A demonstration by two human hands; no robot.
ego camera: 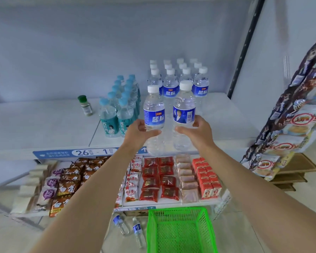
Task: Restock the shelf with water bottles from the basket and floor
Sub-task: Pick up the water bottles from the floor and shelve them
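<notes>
The left hand (138, 133) gripped a blue-labelled water bottle (154, 114) just below its label, thumb across the front and fingers curled round the far side. The right hand (197, 131) held a second blue-labelled bottle (184, 112) the same way, thumb in front and fingers wrapped round the right edge of the label. Both bottles stood upright, white caps up, side by side with a narrow gap between them, each body rising above the hand that held it and its clear base showing below. They were at the front edge of the white shelf (44, 128); whether their bases touched it could not be told.

Directly behind them stood the stocked group of matching bottles (171, 79), in 4 rows running back toward the wall. To the left of that group sat 2 rows of teal-labelled bottles (117, 106) with light blue caps, and further left a small green-capped jar (85, 105) stood alone.

Below the shelf edge, a lower tier held packaged snacks (159, 178). On the floor, a green basket (181, 232) sat near the person, and just to its left lay 2 more floor bottles (130, 227), on their sides.
</notes>
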